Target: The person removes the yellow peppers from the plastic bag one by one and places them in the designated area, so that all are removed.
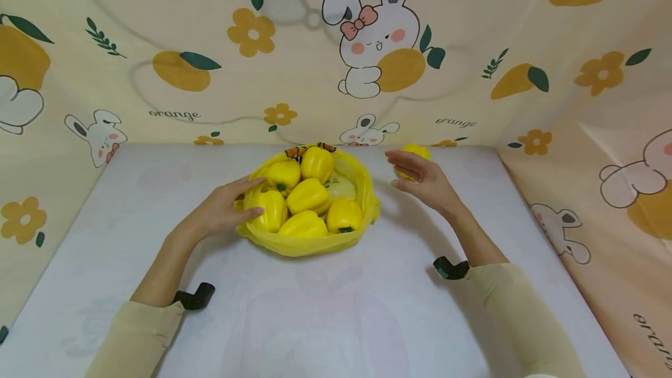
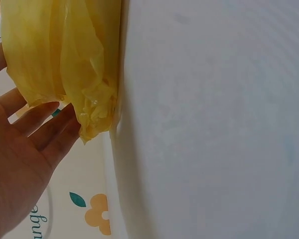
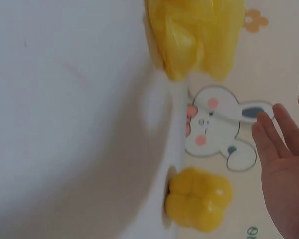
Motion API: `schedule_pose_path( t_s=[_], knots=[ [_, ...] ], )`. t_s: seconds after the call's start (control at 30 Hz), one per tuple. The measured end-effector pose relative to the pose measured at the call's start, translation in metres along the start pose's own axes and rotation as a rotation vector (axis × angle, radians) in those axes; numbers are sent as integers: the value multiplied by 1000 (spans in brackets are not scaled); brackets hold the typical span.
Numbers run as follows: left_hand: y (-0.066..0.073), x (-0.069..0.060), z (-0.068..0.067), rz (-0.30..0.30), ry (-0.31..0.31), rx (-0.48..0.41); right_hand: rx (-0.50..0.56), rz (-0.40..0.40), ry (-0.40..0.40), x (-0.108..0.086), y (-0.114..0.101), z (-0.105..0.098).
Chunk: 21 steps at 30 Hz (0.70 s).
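Observation:
A yellow plastic bag [image 1: 301, 245] with its mouth spread wide stands on the white table. Several yellow bell peppers [image 1: 308, 196] lie inside it. My left hand [image 1: 223, 209] is at the bag's left side, thumb and fingertips reaching over the rim beside a pepper; the left wrist view has its extended fingers [image 2: 55, 132] against the bag's crumpled edge. To the right of the bag, my right hand [image 1: 424, 179] hovers with straight fingers and holds nothing. One more yellow bell pepper [image 3: 199, 199] lies on the table, partly hidden behind that hand in the head view.
A patterned cloth [image 1: 294, 69] with rabbits and oranges rises behind the table and along both sides. The white table [image 1: 315, 319] extends in front of the bag. Black wrist mounts [image 1: 195, 296] sit at both sleeves.

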<state>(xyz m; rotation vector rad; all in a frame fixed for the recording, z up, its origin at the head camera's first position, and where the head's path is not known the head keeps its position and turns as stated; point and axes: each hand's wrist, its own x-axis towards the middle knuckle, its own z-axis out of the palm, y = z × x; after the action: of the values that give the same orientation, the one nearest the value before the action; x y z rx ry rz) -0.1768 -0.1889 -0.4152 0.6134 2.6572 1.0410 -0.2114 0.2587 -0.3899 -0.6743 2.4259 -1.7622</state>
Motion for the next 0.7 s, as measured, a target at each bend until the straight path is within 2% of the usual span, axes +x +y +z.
schedule_pose_path(
  t_s=[0.23,0.7],
  knots=[
    [-1,0,1,-1,-4,5,-9,-32,-95,-4,-1,19],
    [-1,0,2,0,7,4,-33,47,-275,-3,-14,58]
  ],
)
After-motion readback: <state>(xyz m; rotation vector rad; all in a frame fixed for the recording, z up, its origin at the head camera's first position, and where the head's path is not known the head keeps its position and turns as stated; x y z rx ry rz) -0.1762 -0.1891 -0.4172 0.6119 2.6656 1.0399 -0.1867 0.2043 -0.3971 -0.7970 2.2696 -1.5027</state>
